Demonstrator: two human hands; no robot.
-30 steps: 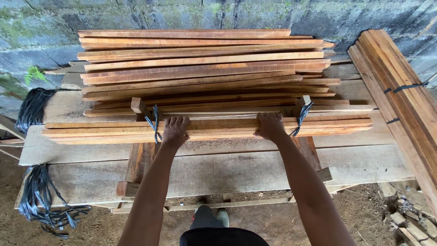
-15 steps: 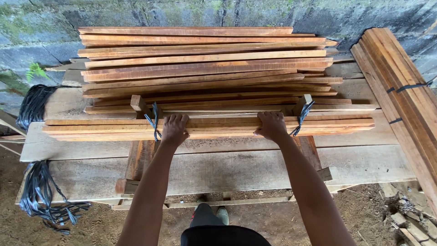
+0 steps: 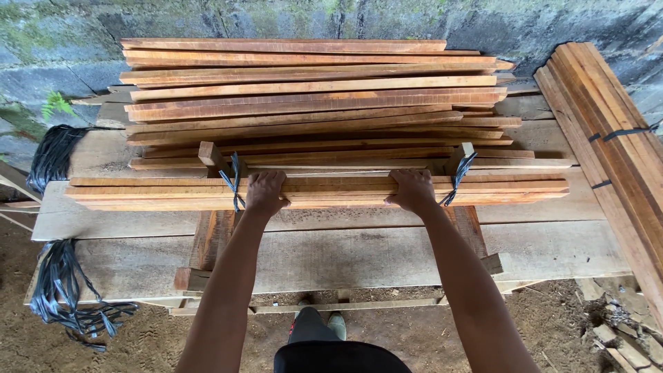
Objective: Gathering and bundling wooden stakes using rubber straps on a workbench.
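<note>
Hands, left hand (image 3: 266, 192) and right hand (image 3: 412, 190), grip strapped wood bundle (image 3: 331, 192).

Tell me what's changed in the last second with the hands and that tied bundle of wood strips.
Nothing has visibly changed. The left hand and right hand still grip the front bundle of wood strips between its two black straps, and the loose stack of strips behind lies as it did.

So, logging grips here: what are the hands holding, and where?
Both the left hand and right hand grip the strapped bundle of wooden slats mid-length, between its straps.
</note>
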